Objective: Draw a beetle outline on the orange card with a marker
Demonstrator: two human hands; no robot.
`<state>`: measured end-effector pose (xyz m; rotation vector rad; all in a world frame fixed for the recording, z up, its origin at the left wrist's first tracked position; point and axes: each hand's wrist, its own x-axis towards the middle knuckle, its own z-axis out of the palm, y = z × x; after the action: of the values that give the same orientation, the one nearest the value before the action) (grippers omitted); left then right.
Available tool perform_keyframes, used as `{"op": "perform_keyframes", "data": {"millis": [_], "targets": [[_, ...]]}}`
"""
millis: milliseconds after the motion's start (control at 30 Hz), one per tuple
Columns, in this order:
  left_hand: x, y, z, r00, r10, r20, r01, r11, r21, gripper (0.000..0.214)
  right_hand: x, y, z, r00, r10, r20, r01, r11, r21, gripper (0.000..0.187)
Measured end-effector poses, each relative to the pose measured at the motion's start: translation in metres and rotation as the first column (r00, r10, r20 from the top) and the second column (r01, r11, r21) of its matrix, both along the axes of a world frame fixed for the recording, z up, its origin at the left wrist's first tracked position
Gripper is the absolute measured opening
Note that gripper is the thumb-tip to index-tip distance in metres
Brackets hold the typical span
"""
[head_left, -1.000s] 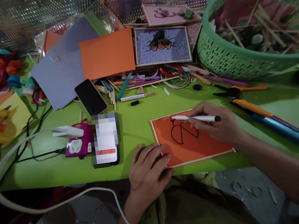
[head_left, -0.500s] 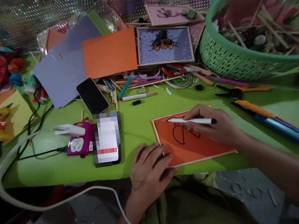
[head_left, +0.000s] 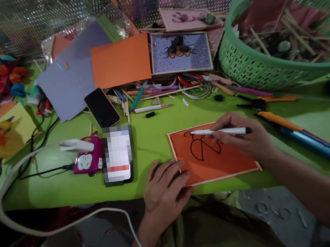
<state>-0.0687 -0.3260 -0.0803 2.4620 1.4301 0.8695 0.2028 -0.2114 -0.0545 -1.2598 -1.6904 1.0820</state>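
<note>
Card point(head_left: 219, 165), orange, lies lower centre on the green table point(head_left: 154, 137); right hand point(head_left: 246, 139) pinches a white marker point(head_left: 223, 131) on it, left hand point(head_left: 164, 186) lies flat, fingers spread, at its left edge. Phone point(head_left: 117, 158) sits left, green basket point(head_left: 267, 69) upper right.

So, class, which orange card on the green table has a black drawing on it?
The near orange card with the pale border, under the pen in the right hand; the big orange sheet farther back is blank.
</note>
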Motion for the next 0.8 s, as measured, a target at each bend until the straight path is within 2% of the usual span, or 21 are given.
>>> {"op": "perform_keyframes", "data": {"millis": [100, 167, 467, 800], "targets": [[0.0, 0.001, 0.0, 1.0, -0.007, 0.006, 0.007, 1.0, 0.016, 0.019, 0.009, -0.002, -0.006, 0.993, -0.099, -0.062, 0.1, 0.995, 0.014, 0.036], [0.0, 0.002, 0.001, 1.0, -0.011, 0.009, 0.011, 1.0, 0.025, 0.017, 0.012, -0.002, -0.008, 0.991, -0.119, -0.067, 0.12, 0.993, 0.01, 0.035], [-0.001, 0.003, 0.001, 1.0, -0.011, 0.011, 0.011, 0.999, 0.039, 0.015, 0.011, 0.001, -0.002, 0.995, -0.062, 0.077, 0.06, 0.998, 0.036, 0.034], [-0.001, 0.004, 0.001, 1.0, -0.011, 0.008, 0.01, 0.998, 0.055, 0.015, 0.011, 0.001, -0.003, 0.99, -0.058, 0.125, 0.051, 0.997, 0.055, 0.038]]}}
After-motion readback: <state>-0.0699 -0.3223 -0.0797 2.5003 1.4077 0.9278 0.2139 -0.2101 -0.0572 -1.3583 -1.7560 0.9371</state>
